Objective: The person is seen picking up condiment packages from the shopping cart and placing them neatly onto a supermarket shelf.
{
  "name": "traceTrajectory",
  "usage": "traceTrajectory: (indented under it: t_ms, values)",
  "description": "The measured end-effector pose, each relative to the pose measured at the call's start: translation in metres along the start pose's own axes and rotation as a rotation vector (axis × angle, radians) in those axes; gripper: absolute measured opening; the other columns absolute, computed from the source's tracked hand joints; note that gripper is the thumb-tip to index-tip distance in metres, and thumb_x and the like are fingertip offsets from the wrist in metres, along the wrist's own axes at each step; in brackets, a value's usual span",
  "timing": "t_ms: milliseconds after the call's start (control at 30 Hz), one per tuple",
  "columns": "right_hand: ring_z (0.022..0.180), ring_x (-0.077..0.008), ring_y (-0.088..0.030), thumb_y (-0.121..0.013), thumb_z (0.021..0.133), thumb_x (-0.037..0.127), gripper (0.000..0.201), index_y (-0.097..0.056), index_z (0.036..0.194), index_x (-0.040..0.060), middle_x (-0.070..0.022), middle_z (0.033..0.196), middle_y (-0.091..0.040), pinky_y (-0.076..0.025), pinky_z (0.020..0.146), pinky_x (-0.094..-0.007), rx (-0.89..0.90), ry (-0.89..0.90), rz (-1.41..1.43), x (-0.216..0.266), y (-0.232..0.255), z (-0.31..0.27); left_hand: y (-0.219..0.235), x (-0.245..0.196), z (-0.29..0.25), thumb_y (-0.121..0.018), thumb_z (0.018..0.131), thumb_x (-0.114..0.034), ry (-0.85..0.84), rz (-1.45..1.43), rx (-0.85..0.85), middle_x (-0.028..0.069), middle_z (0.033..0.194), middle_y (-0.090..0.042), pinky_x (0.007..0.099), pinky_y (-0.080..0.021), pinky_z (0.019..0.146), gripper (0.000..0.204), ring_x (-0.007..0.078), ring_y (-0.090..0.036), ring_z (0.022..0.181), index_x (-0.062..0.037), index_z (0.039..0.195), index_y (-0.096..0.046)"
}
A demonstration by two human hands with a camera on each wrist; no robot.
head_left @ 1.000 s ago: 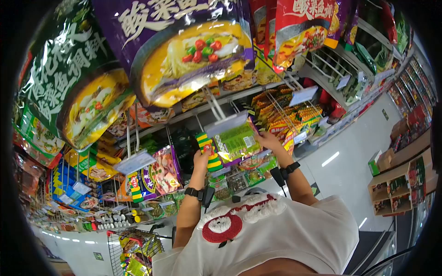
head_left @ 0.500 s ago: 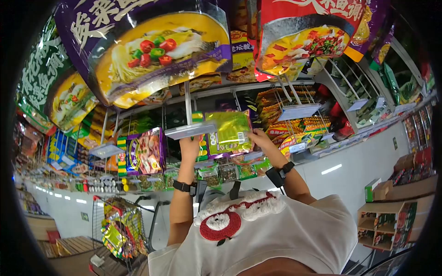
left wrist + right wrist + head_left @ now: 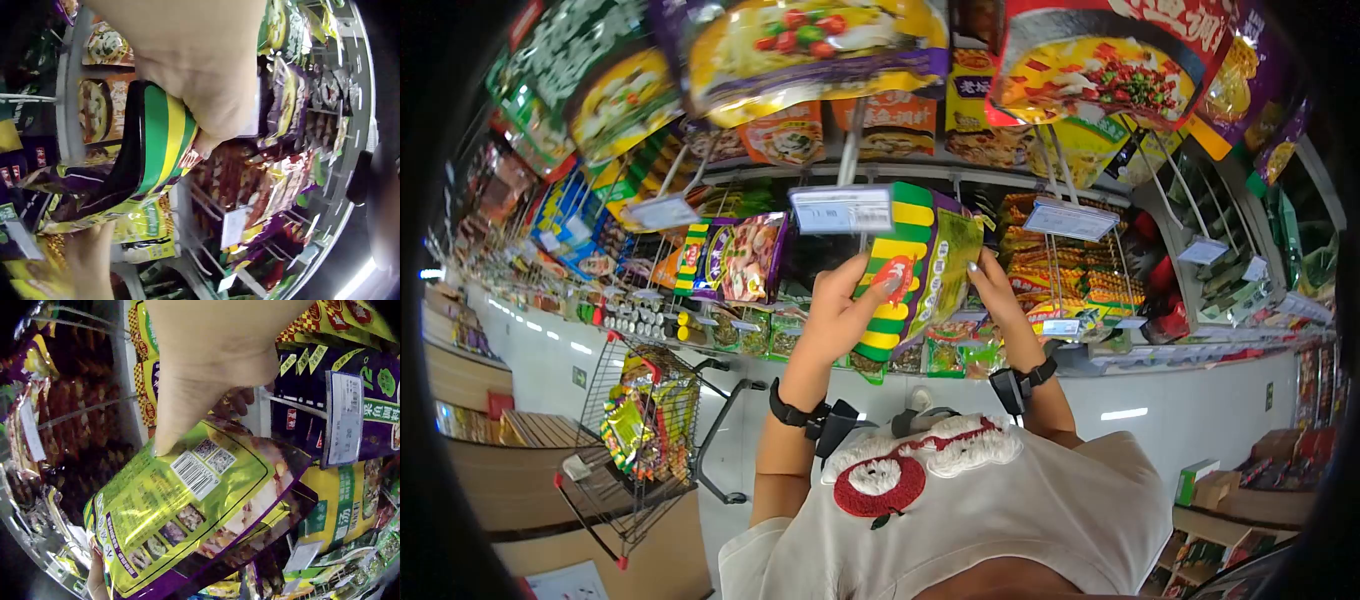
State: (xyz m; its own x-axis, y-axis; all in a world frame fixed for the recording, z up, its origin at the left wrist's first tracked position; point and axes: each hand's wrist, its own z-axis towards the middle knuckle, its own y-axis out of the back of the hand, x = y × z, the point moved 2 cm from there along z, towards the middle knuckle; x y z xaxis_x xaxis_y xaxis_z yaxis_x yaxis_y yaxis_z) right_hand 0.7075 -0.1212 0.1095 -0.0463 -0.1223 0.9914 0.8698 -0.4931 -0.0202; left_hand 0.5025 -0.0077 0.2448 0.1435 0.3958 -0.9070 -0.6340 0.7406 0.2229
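Observation:
In the head view a packet [image 3: 910, 270] with a green-and-yellow striped side is held between both hands in front of the shelf. The left hand [image 3: 840, 310] grips its striped edge, thumb across the stripes. At the opposite edge the right hand [image 3: 997, 290] pinches it. The left wrist view shows the left hand [image 3: 200, 81] over the packet's striped end [image 3: 164, 137]. In the right wrist view the right hand [image 3: 200, 369] has its thumb on the green back of the packet [image 3: 181, 506], beside a barcode; its other fingers are mostly hidden.
Large hanging bags [image 3: 1100, 70] fill the top of the head view. A price tag [image 3: 841, 209] on a hook is close to the packet's upper left. Similar purple packets [image 3: 745, 258] hang at left. A loaded shopping cart [image 3: 640, 420] stands lower left.
The packet has been turned, so its striped side now faces the head camera, and it appears nearer. The left hand has come out from behind the price tag. More of the cart shows.

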Motion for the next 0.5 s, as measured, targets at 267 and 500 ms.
traceTrajectory:
  t_ms: [267,500]
  values:
    - [0.113,-0.0217,-0.044,-0.058,0.08,0.034,0.061,-0.032,0.128,0.0087,-0.0066,0.124,-0.044,-0.036,0.093,-0.038,0.263,-0.205,0.828,-0.015,-0.105,-0.039,0.078,-0.037,-0.089,-0.057,0.08,-0.009,0.02,-0.353,-0.021,0.0058,0.097,-0.059,0.025,-0.045,0.074,0.031,0.0102,-0.055,0.085,0.0042,0.107,-0.052]
    - [0.115,-0.025,-0.041,-0.063,0.073,0.043,0.068,-0.036,0.128,0.0131,-0.0058,0.128,-0.042,-0.032,0.097,-0.0437,0.564,-0.434,1.21,-0.031,-0.288,-0.103,0.187,-0.05,-0.216,-0.058,0.08,-0.01,0.061,-0.271,-0.133,0.0053,0.095,-0.059,0.024,-0.045,0.073,0.029,0.0097,-0.055,0.084,0.0045,0.105,-0.053]
